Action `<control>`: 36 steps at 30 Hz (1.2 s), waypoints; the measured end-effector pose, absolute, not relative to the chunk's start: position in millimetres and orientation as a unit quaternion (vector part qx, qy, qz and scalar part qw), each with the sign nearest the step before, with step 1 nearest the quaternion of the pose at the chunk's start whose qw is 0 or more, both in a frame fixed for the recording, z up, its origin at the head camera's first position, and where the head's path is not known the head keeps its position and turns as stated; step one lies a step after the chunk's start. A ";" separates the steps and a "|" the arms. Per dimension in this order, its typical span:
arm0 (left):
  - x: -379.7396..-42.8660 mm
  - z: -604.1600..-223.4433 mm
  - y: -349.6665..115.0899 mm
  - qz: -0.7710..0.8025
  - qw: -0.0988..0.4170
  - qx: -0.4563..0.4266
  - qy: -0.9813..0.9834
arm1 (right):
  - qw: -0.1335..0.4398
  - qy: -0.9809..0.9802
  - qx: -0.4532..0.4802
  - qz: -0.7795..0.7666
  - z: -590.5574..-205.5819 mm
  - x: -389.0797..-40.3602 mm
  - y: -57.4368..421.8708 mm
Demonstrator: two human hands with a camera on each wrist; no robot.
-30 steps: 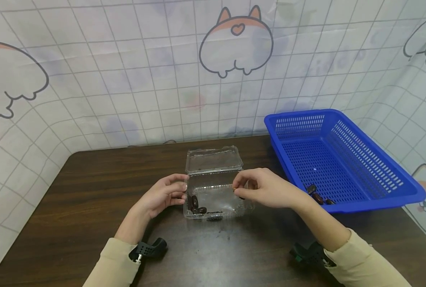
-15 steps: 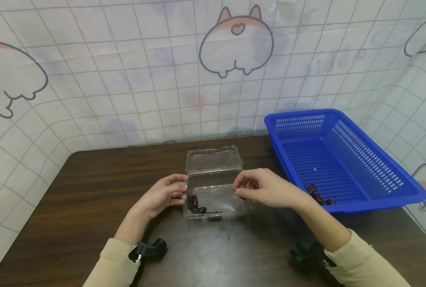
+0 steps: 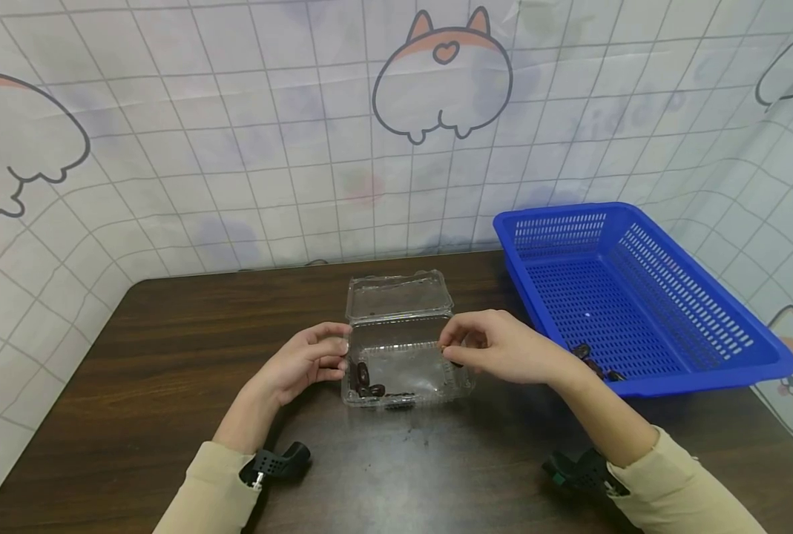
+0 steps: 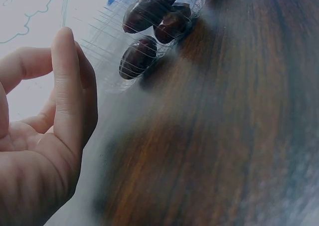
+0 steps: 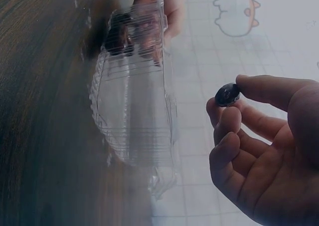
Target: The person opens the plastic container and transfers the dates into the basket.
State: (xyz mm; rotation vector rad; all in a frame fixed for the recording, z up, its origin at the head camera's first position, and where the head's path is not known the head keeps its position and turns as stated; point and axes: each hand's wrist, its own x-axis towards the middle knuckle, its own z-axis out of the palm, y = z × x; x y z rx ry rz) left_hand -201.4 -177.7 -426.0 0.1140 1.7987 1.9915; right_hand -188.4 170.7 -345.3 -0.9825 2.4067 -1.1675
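A clear plastic clamshell box [image 3: 406, 363] stands on the table with its lid [image 3: 399, 297] folded back. Inside, several dark brown dates [image 4: 151, 9] lie together at the left end. My left hand [image 3: 305, 361] rests its relaxed fingers against the box's left side. Over the right end of the box is my right hand [image 3: 499, 347], pinching a single date [image 5: 227, 95] between thumb and fingertips. In the right wrist view that date is held apart from the box wall.
A blue slotted plastic basket [image 3: 536, 297] stands at the right of the table, with several dates [image 3: 595, 366] in its near left corner. The dark wood table [image 3: 396, 475] backs onto a wall covering [image 3: 289, 148] printed with a grid and cartoon animals.
My right hand shifts slightly to the right with the date still pinched. The left hand and the box stay where they were.
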 end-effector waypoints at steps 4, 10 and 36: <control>-201.3 -425.8 -177.3 0.722 0.225 0.041 0.653 | 0.148 0.835 -0.338 -0.409 -344.7 -188.5 172.0; -201.4 -426.1 -177.5 0.722 0.225 0.039 0.653 | 0.150 0.833 -0.338 -0.411 -346.3 -189.7 172.9; -200.1 -423.6 -177.2 0.723 0.227 0.036 0.651 | 0.145 0.841 -0.320 -0.411 -343.0 -189.6 181.8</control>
